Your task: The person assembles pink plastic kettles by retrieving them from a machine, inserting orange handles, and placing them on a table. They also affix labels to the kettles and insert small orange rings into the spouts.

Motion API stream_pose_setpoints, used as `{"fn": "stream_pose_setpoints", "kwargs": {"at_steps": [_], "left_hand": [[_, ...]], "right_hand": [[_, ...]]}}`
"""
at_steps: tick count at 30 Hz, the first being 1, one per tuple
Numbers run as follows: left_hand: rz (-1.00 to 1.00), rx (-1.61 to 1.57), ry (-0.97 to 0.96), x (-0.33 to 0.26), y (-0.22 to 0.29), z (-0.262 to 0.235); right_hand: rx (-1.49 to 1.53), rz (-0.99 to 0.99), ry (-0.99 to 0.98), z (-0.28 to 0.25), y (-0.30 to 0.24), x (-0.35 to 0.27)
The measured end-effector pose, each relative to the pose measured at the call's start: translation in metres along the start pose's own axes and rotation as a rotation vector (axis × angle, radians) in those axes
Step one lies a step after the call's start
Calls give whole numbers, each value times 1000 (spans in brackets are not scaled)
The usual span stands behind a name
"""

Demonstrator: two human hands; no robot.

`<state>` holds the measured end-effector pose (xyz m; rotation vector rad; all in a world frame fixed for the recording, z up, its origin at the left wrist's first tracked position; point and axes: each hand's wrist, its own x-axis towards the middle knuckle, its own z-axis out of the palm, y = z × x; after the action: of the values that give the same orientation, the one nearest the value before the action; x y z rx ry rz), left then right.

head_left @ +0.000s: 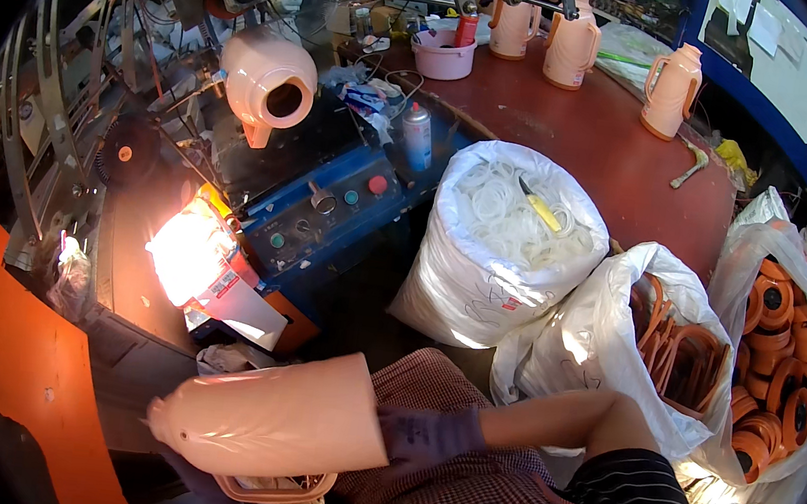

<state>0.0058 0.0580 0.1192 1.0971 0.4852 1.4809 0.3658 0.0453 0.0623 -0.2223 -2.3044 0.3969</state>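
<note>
A peach thermos shell (272, 417) lies on its side across my lap, its narrow neck to the left and its wide end to the right. My right hand (431, 439), in a purplish glove, grips the wide end, with its fingertips hidden behind the shell. Only a dark part of my left hand (205, 488) shows below the neck; the shell hides its fingers. Beneath the shell is a peach rounded rim (319, 492). Ahead on the left, another peach thermos shell (268, 79) is mounted on a machine, its round opening facing me.
A blue control panel (328, 213) with knobs stands ahead. White sacks hold clear rings (519, 216) with a yellow-handled knife (540, 206), brown handles (677, 361) and orange-brown parts (775, 348). Peach flasks (672, 92) and a pink basin (443, 55) stand on the red table (590, 124).
</note>
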Motion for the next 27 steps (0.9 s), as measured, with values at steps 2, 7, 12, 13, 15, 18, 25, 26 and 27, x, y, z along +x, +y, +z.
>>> {"fn": "stream_pose_setpoints", "kwargs": {"at_steps": [2, 7, 12, 13, 15, 18, 25, 26, 27], "left_hand": [[-21, 179, -12, 18, 30, 17], [-205, 762, -141, 47, 68, 106], [-461, 921, -770, 69, 27, 136], [-309, 1105, -865, 70, 32, 143], [-260, 1202, -877, 60, 26, 136], [-273, 997, -806, 59, 20, 140], [-456, 605, -462, 42, 59, 123], [-451, 610, -476, 39, 45, 114], [-447, 648, -493, 35, 36, 114]], "right_hand": [[-168, 213, -13, -31, 2, -11], [-193, 459, 67, -104, -5, 40], [-309, -96, 183, -60, -41, 93], [-330, -41, 170, -44, -30, 80], [-326, -45, 168, -35, -26, 80], [-301, -122, 184, -38, -34, 102], [-194, -330, 112, -53, -43, 158], [-225, -307, 109, -34, -34, 148], [-262, -296, 125, -23, -30, 143]]}}
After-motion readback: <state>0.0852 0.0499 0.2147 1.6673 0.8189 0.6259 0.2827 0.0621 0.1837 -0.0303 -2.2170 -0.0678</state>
